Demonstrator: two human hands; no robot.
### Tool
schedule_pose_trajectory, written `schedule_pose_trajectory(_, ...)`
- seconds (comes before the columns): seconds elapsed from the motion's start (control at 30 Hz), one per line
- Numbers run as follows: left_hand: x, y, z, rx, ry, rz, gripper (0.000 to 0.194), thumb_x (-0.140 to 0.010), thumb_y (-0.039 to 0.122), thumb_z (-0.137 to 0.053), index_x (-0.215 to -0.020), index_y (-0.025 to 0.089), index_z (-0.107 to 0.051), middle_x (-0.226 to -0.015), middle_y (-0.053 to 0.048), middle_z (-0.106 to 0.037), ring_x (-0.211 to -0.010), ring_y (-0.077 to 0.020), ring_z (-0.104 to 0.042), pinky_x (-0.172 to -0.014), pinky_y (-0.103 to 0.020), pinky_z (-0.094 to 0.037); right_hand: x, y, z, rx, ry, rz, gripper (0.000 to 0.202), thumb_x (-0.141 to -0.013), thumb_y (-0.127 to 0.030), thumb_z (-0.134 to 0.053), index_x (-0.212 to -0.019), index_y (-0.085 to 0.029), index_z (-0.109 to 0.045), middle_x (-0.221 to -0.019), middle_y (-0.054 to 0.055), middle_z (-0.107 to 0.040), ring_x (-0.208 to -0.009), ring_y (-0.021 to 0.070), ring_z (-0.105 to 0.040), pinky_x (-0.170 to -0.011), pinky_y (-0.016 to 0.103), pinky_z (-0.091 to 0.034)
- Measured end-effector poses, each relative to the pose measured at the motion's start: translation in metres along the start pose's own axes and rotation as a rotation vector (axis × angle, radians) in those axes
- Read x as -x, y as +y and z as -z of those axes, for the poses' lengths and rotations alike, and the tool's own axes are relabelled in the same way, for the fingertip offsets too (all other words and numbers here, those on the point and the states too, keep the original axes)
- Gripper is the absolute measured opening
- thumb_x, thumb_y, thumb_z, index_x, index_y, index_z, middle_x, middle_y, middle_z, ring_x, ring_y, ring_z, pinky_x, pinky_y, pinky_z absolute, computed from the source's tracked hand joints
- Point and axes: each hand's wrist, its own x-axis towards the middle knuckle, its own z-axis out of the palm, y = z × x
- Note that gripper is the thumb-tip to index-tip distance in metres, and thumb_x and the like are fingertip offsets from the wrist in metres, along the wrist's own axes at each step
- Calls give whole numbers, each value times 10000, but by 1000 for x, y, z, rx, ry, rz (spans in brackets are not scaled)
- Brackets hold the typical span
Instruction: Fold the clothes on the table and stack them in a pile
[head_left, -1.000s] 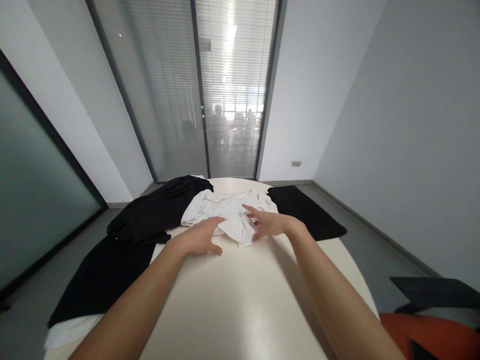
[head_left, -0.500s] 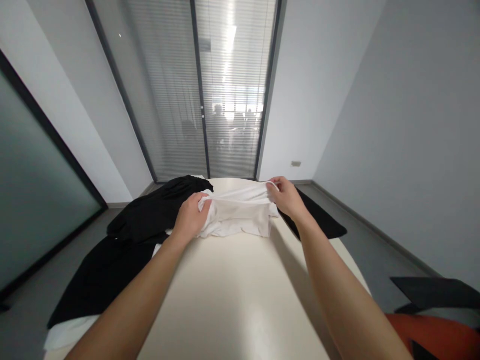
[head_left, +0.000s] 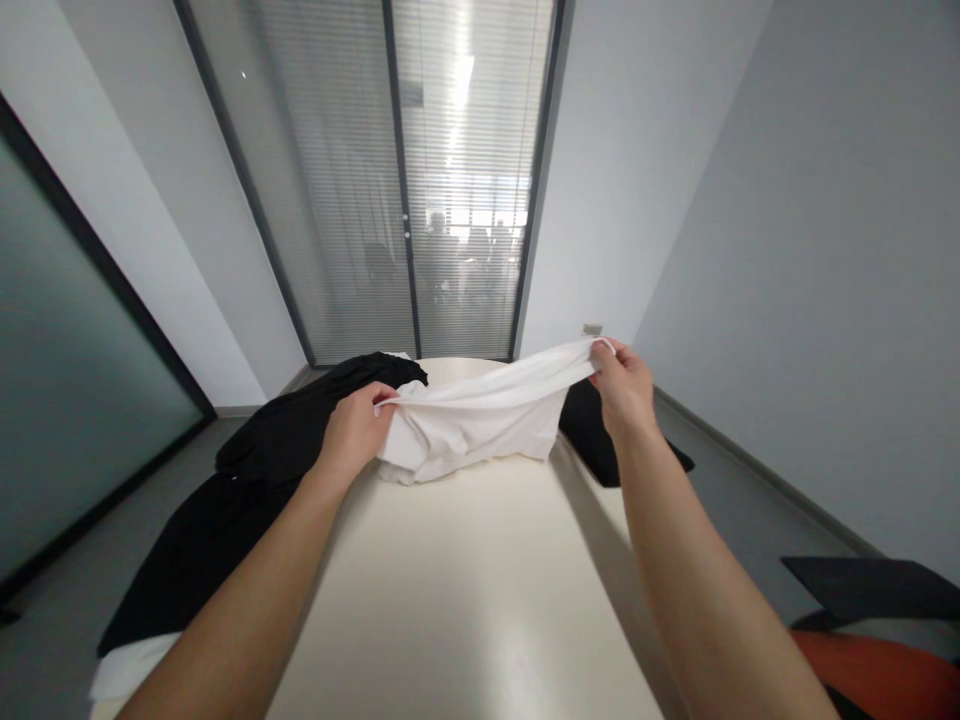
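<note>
A white cloth garment [head_left: 480, 420] is stretched between my two hands over the table [head_left: 472, 580]; its exact kind cannot be made out. My left hand [head_left: 358, 425] pinches its left end, low beside the black clothes. On the other side my right hand [head_left: 621, 385] grips the right end and holds it higher, so the upper edge slants up to the right. The lower part hangs in loose folds, its bottom edge at the tabletop.
Black clothes [head_left: 292, 420] lie piled along the table's left side, with white fabric [head_left: 131, 668] under them at the near end. Past the right edge are a black item [head_left: 592, 430] and an orange chair seat [head_left: 870, 665]. A glass partition [head_left: 465, 180] stands behind.
My hands have moved apart, the right one up and to the right, the left one to the left. The white garment is now pulled wider and tauter between them.
</note>
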Motion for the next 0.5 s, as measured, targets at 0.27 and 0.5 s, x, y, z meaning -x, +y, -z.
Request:
schedule_pose_trajectory(0.27,-11,14,23,350,733,50,182,-910,253,-503,-1014,163,-622,-964,-29,-671,-921,-157,-618,-852,-247,-472,6,-32,0,-57,39,215,371,-834,-579,-583,-947,-227,-552,-837,-19,-584,-760,125,-593,-629,218,-474)
schedule_pose_trajectory(0.5,-3,34,48,835,324,99,218,-818,320,-490,-842,156,-632,-699,12,-578,-652,-137,-523,-572,-227,-406,26,-73,4,-38,-195,166,271,-859,-485,-559,-814,-218,-567,-726,-2,-538,-680,158,-571,-574,252,-474)
